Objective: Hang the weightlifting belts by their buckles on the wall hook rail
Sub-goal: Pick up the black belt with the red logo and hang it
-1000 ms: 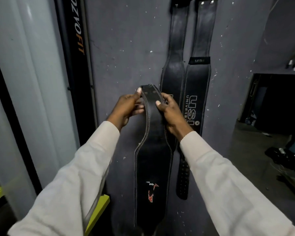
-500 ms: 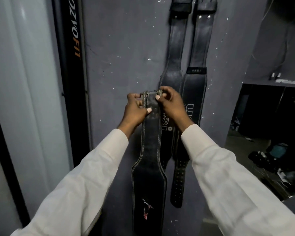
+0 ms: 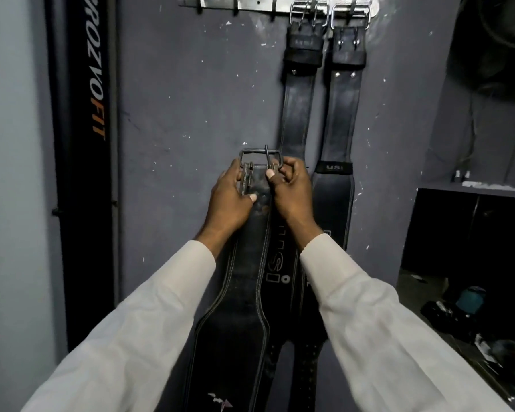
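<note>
The person holds a black weightlifting belt (image 3: pixel 250 263) upright against the grey wall (image 3: pixel 191 99) in the centre of the frame. The left hand (image 3: pixel 231 200) is closed around the strap's left edge just below the buckle (image 3: pixel 259 157), thumb laid across the leather. The right hand (image 3: pixel 293 191) pinches the buckle's right side, its grip clenched on the frame and prong. Along the top edge runs the hook rail (image 3: pixel 250 3), where two belts already hang by their buckles (image 3: pixel 330 11) at the upper right; bare hooks show to their left.

To hang it well, the person should probably keep the buckle frame flat and open toward the wall, hold the prong clear, lift it above a free hook left of the hung pair, then lower until the frame seats before letting the strap's weight go.

Compared with half a second ago, the buckle now stands clear above the fingers instead of being covered by them, and the view has tilted upward, bringing the rail into sight.
</note>
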{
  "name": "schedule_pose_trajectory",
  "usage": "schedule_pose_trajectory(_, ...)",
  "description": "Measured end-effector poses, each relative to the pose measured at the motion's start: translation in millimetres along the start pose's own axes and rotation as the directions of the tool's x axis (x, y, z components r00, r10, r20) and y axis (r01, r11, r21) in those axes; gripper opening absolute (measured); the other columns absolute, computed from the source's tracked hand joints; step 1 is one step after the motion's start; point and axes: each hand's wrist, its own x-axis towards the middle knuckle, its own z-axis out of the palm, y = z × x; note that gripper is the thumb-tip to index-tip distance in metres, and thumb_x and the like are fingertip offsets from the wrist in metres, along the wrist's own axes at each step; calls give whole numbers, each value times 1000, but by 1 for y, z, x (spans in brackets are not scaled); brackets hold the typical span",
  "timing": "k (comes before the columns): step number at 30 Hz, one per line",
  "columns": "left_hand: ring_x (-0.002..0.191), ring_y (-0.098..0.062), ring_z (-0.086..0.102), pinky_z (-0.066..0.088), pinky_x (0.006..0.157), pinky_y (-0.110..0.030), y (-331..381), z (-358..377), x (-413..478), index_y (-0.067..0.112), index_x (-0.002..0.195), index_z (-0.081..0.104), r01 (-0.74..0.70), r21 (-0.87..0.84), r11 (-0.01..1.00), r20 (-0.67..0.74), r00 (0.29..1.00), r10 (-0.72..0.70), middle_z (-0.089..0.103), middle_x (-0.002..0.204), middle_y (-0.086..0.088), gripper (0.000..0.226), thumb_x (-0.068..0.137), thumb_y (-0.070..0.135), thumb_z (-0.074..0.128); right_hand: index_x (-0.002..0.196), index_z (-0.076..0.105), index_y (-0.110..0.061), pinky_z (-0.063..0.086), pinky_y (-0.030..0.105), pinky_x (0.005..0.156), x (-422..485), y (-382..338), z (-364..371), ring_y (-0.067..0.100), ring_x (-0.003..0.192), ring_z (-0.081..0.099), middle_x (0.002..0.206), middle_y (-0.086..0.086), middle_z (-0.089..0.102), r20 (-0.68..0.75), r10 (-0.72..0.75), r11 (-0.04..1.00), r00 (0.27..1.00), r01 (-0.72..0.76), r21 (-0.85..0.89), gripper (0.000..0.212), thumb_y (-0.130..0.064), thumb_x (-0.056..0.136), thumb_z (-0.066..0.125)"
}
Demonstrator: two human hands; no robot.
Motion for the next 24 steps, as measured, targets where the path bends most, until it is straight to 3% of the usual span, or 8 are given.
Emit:
schedule_pose_trajectory(2,106,-21,68,55,98,-42,-4,4,29,22,128,57,-21,46,999,7,1000,21,66,121,-3,55,77,5,69,125,49,-4,48,8,82,26,0,0,8,94,66,109,5,68,-12,-62,998,998,62,-12,36,-5,93,64)
schedule_pose_trajectory(4,108,-23,67,54,99,-44,-4,7,62,26,129,56,-47,67,997,7,999,47,65,122,-3,59,72,18,69,122,49,-7,40,-2,66,56,-4,2,-4,80,60,100,2,68,-41,-138,990,990,137,-30,34,-9,92,66)
schedule_pose_trajectory(8,108,-27,68,56,96,-50,7,7,134,25,129,58,-131,43,990,-5,991,132,65,122,-5,71,59,35,67,113,55,-8,40,1,62,122,-23,13,2,72,58,90,5,67,-53,-269,963,962,268,-16,28,-11,90,70)
schedule_pose_trajectory(14,106,-24,69,55,98,-51,48,-7,220,10,123,65,-276,-65,959,-42,961,273,69,109,-6,58,65,8,66,102,61,-9,47,16,71,217,-77,39,8,75,58,80,-5,61,-119,-445,894,888,447,-10,23,-10,83,75)
schedule_pose_trajectory(17,94,-23,67,55,90,-43,70,-13,258,5,120,66,-275,-139,951,-21,961,275,67,99,-5,55,65,0,62,93,58,-15,47,21,75,255,-105,49,10,76,57,73,-13,55,-161,-490,871,857,490,-44,22,-12,82,76)
schedule_pose_trajectory(20,84,-20,63,51,72,-31,85,-15,289,-4,124,61,-254,-142,957,13,966,259,63,101,-13,57,67,0,63,89,52,-20,43,21,72,283,-123,53,13,79,57,81,-5,60,-205,-502,865,840,490,-110,24,-16,83,75)
schedule_pose_trajectory(22,72,-11,62,48,64,-23,89,-15,304,-5,121,61,-238,-136,962,10,970,241,64,92,-8,48,73,-5,66,90,50,-20,43,22,72,296,-129,55,15,82,57,88,-2,61,-218,-507,862,834,487,-142,23,-17,85,73)
schedule_pose_trajectory(24,70,-8,64,52,67,-22,90,-13,316,2,113,63,-226,-166,960,29,972,234,66,80,2,32,85,-14,59,92,48,-20,36,18,68,304,-134,55,16,87,57,95,0,61,-219,-500,865,838,470,-179,24,-17,86,70)
